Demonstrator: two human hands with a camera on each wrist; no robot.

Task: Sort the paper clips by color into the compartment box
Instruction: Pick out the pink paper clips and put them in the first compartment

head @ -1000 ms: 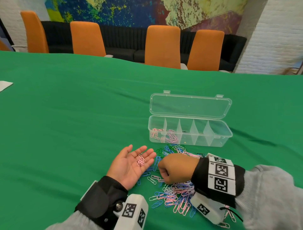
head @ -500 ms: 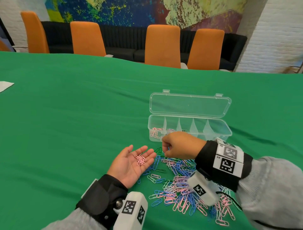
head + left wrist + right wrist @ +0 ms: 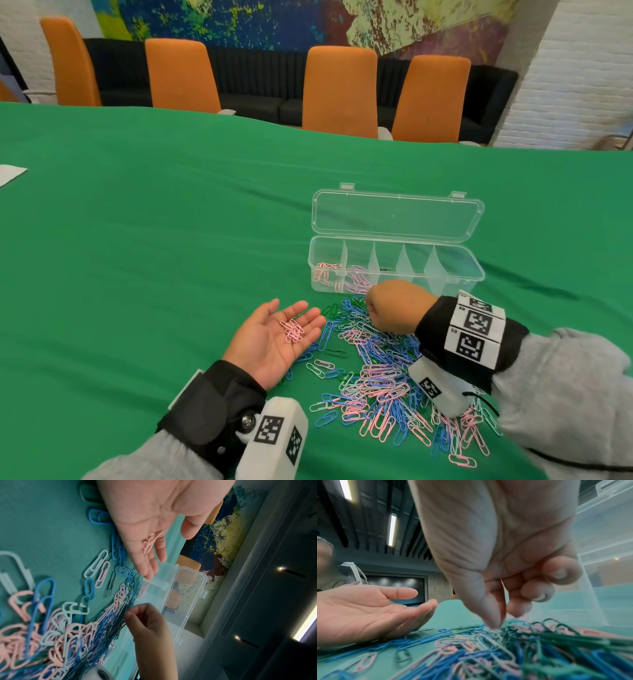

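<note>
The clips lie heaped on the counter just in front of the box, long axes pointing every way. They look light, stiff and slick, apt to tangle; pinch one by a loop end. The left hand lies flat, cupping pink clips. The right hand pinches into the heap; whether it has a clip I cannot tell.

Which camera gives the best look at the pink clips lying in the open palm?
The head view: the pink clips lie sharp on the left hand. The left wrist view shows them foreshortened; the right wrist view only a faint blur.
</note>
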